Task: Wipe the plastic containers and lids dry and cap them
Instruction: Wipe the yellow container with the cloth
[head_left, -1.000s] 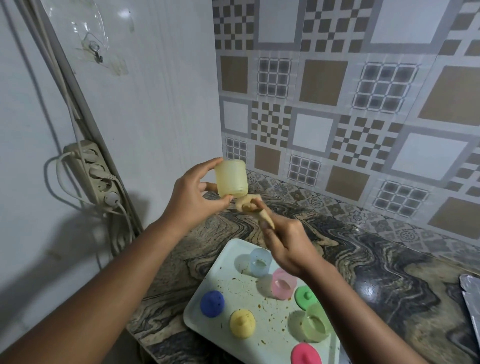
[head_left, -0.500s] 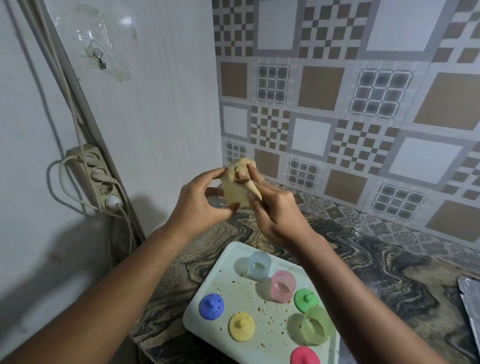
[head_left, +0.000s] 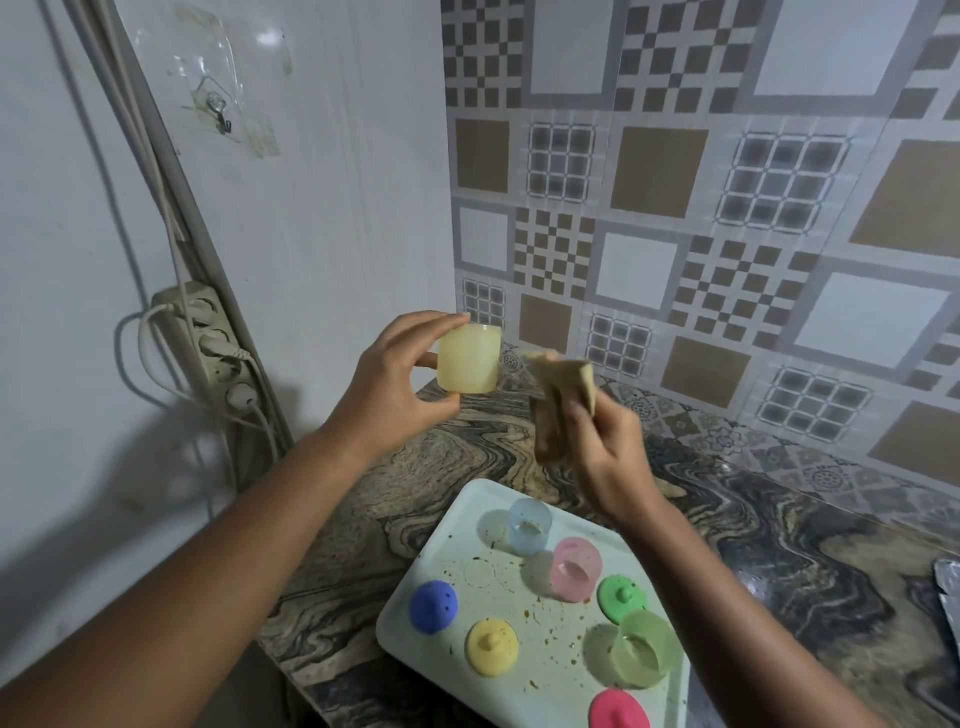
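My left hand (head_left: 387, 387) grips a pale yellow plastic container (head_left: 468, 358) in the air, thumb below and fingers over its top. My right hand (head_left: 602, 447) holds a crumpled tan cloth (head_left: 558, 395) just right of the container, apart from it. Below, a white tray (head_left: 498, 530) carries a clear blue container (head_left: 529, 524), a pink container (head_left: 575, 567) and a green container (head_left: 643, 656), all open. Loose lids lie on the tray: blue (head_left: 432, 606), yellow (head_left: 492, 647), green (head_left: 622, 597) and pink (head_left: 618, 709).
The tray sits on a marbled counter (head_left: 779, 561) against a tiled wall. A power strip (head_left: 208, 343) with plugged cables hangs on the left wall. A shiny foil-like object (head_left: 948, 587) lies at the counter's right edge. Brown specks dot the tray.
My right hand has drawn the cloth away from the yellow container to the right and down. The container, covered by the cloth half a second ago, now shows fully in my left hand.
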